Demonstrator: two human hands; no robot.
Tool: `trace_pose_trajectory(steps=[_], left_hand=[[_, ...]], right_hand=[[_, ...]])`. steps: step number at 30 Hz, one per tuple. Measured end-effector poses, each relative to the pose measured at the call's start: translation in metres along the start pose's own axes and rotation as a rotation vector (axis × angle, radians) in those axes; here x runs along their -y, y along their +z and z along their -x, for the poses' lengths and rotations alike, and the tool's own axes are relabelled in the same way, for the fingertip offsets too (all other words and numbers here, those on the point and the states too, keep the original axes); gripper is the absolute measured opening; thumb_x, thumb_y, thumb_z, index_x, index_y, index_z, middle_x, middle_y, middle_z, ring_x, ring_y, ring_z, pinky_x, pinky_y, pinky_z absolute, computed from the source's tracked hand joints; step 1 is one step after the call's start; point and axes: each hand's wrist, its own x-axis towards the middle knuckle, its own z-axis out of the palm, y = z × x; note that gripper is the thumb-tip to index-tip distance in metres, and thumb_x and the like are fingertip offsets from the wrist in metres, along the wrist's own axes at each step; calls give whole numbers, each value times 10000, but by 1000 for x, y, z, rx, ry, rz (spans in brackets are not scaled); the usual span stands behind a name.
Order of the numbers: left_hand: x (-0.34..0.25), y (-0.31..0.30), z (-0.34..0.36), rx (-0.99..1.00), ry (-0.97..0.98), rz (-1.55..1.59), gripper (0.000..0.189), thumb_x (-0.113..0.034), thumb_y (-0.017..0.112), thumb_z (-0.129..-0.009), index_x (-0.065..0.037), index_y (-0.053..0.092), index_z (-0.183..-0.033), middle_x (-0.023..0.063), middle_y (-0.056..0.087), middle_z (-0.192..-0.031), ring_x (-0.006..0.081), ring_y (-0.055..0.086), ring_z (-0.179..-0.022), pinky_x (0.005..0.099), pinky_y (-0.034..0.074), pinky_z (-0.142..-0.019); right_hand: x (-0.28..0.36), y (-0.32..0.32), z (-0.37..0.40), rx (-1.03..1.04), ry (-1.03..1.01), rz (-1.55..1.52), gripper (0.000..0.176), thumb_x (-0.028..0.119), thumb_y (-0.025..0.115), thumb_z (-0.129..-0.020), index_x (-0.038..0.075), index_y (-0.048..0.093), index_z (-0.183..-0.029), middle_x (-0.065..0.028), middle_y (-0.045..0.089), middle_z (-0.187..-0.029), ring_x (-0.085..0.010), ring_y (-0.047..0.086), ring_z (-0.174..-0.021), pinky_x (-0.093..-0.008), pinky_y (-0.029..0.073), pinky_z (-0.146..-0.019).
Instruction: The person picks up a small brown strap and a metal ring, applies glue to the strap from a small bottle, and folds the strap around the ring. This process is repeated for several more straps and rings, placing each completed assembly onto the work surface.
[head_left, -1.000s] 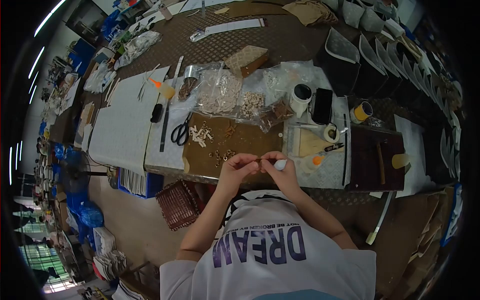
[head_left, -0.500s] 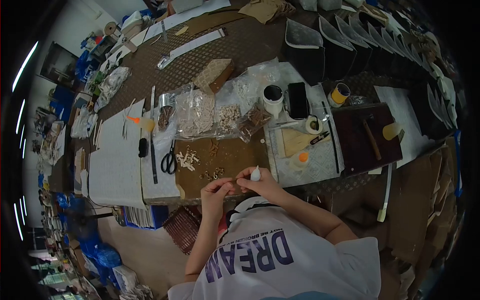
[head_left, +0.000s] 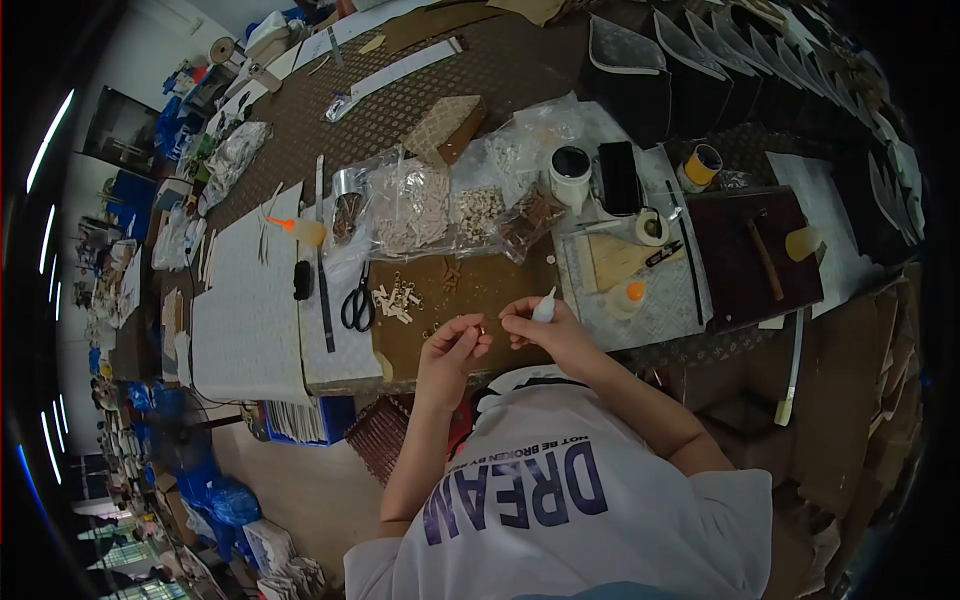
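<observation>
My left hand [head_left: 452, 350] is closed over the front edge of the table. Between its thumb and fingertips is a small gold-coloured metal piece [head_left: 483, 331]. Just to the right, my right hand [head_left: 548, 330] grips a small white squeeze bottle [head_left: 545, 307] with a narrow nozzle pointing up. A small gap separates the two hands. Behind them on the brown board [head_left: 500, 285] lie a pile of small pale pieces with metal ends [head_left: 398, 298] and a few brown strips [head_left: 451, 274]. My left hand partly hides more little metal parts.
Black-handled scissors [head_left: 357, 308] lie left of the board, beside a metal ruler [head_left: 324, 260]. Plastic bags of small parts [head_left: 412, 205] stretch along the back. A white jar [head_left: 570, 178], a phone [head_left: 619, 178], an orange-capped bottle [head_left: 627, 299] and a hammer [head_left: 766, 258] are to the right.
My hands have moved apart from each other, and the metal piece now shows at my left fingertips. The whole view has shifted, so the table sits further right.
</observation>
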Motion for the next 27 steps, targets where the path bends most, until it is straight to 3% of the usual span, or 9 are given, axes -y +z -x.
trace_pose_trajectory(steps=[9, 12, 18, 21, 27], left_hand=[[-6, -1, -1, 94, -76, 95, 200, -25, 549, -879, 9, 595, -1071, 74, 632, -952, 140, 621, -842, 233, 509, -763], [-5, -2, 1, 51, -17, -15, 195, -1, 569, -859, 16, 605, -1050, 73, 634, -939, 135, 621, -821, 229, 510, -757], [-4, 3, 6, -23, 127, -253, 172, 11, 598, -837, 36, 617, -1006, 70, 639, -892, 120, 615, -780, 221, 506, -733], [-4, 4, 8, -27, 122, -195, 162, 2, 600, -838, 39, 621, -994, 76, 644, -883, 121, 615, -768, 224, 503, -723], [0, -5, 9, -8, 88, -198, 184, -7, 617, -824, 28, 626, -1005, 86, 654, -881, 133, 623, -778, 238, 504, -719]], right_hand=[[0, 13, -5, 83, 36, -56, 194, 164, 656, -828, 23, 597, -948, -30, 608, -844, -93, 580, -735, -219, 487, -687], [-3, 13, -8, 95, -129, 26, 162, 136, 650, -830, 18, 590, -923, -34, 608, -857, -94, 579, -746, -219, 482, -688], [-3, 13, -7, 36, -325, 544, 128, 114, 651, -820, 10, 606, -881, -23, 625, -779, -69, 578, -726, -204, 460, -635], [0, 18, -5, 30, -178, 447, 116, 89, 640, -830, -2, 586, -876, -30, 610, -806, -76, 574, -724, -206, 479, -642], [-8, 20, -5, 11, -192, 382, 111, 92, 639, -832, -1, 582, -852, -15, 602, -788, -65, 560, -665, -193, 473, -599]])
